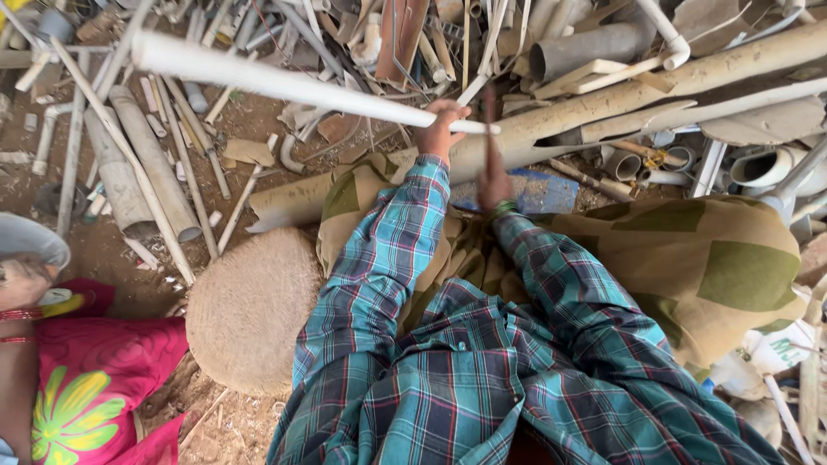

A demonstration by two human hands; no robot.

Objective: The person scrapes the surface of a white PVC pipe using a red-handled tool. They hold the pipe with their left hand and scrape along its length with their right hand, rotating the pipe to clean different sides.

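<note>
Crowding you on every side, scrap pipes leave little room (a co-worker's sleeve sits left). Your left hand wraps the white pipe; your right hand clasps a blurred tool.

Our left hand reaches forward, fingers curled shut, plaid-sleeved arm extended. Our right hand raised just beside it, fist closed, blurred, wrist bent upward.

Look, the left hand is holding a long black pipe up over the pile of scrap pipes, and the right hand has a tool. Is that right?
Not quite. The pipe in the left hand is white, not black, as the head view shows. It is long and held up over the pile of scrap pipes, and the right hand does hold a tool, blurred here.
</note>
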